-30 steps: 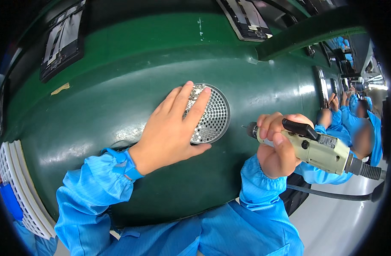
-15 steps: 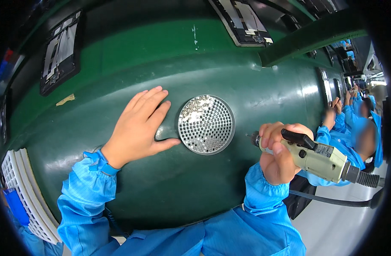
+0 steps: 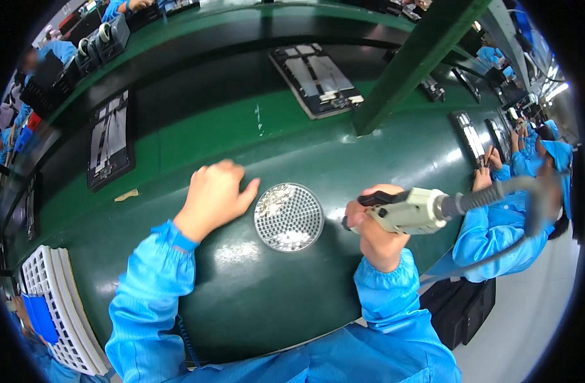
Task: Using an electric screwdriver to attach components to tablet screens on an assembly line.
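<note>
A round, grey perforated screw tray lies on the green work surface between my hands. Small shiny screws crowd its upper left part, and many of its holes look filled. My left hand is just left of the tray, back upward, thumb stretched out towards the rim with a gap between. Its other fingers bend down and are partly hidden; nothing shows in its grasp. To the right of the tray, my right hand wraps around a pale green electric screwdriver with a black lever. Its tip points left, and its cable runs off right.
Opened tablet-like devices lie on the far strip. A green post rises beyond the tray. White grid trays stack at lower left. A yellowish scrap lies nearby. A co-worker in blue sits at right.
The view has tipped up, showing more of the far bench. My left fingers, earlier stretched flat, now bend down. The screwdriver has swung to a more level angle in my right hand.
</note>
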A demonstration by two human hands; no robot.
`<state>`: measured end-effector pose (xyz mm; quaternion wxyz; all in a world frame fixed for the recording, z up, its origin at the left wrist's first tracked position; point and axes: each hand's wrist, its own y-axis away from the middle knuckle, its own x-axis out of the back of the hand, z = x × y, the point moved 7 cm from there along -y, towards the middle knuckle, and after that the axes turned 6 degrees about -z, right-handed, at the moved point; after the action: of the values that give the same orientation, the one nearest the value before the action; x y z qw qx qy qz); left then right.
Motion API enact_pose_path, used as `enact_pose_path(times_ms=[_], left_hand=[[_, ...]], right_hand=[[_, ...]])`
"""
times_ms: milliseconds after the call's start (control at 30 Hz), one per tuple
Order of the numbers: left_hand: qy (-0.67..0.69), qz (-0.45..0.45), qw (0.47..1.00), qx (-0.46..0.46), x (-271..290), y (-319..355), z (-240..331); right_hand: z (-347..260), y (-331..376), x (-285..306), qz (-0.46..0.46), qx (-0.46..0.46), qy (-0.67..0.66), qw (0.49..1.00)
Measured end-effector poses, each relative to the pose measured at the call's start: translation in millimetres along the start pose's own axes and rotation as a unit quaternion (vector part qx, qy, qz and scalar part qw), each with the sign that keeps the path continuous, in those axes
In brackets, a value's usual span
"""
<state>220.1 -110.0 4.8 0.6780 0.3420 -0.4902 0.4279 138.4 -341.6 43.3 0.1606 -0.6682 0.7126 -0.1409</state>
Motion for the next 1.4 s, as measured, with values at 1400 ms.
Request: enact_pose_path(times_ms=[1400], left_hand=[[-0.226, 0.192, 0.955, 0.031, 7.2, 210.6, 2.8]], right_hand=[[14.5, 9.1, 8.9, 0.045, -0.015, -0.099, 0.994]])
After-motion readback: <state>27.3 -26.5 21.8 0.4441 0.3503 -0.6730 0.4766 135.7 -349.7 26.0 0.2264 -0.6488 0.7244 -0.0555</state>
